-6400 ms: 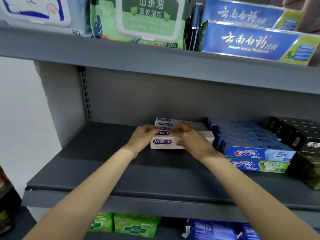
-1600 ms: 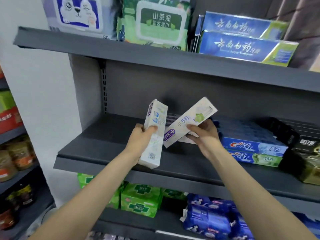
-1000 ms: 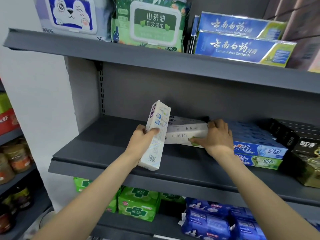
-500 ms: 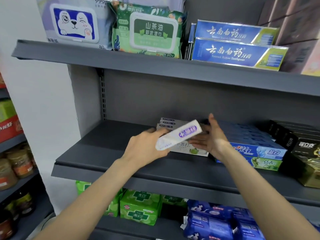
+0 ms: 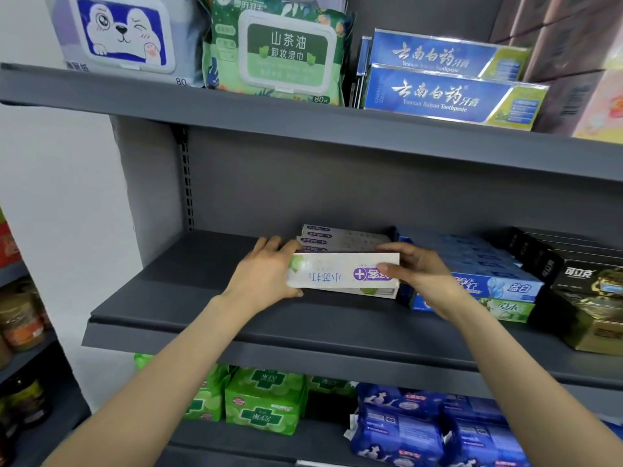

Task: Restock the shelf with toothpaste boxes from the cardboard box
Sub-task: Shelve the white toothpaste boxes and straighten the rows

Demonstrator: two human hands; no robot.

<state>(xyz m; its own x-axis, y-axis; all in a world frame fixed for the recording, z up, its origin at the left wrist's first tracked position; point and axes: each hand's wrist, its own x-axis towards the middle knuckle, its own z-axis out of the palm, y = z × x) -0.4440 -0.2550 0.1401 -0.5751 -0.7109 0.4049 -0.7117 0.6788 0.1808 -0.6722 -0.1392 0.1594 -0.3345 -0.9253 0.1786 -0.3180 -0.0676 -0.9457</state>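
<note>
On the shelf (image 5: 209, 311), toothpaste box (image 5: 337, 273) ends hidden by left hand (image 5: 266, 276), right hand (image 5: 421, 273)

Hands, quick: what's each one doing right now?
Left hand: grips the left end of the white toothpaste box.
Right hand: pinches the same box's right end.

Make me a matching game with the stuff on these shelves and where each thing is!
Things:
1. white toothpaste box
2. blue Yunnan Baiyao boxes
3. green packs
4. puppy wipes pack

Places:
A. bottom shelf, under the left arm
B. top shelf, far left
C. middle shelf, held by both hands
D. top shelf, right of the green wipes

Pairs: 1-C, 2-D, 3-A, 4-B
</note>
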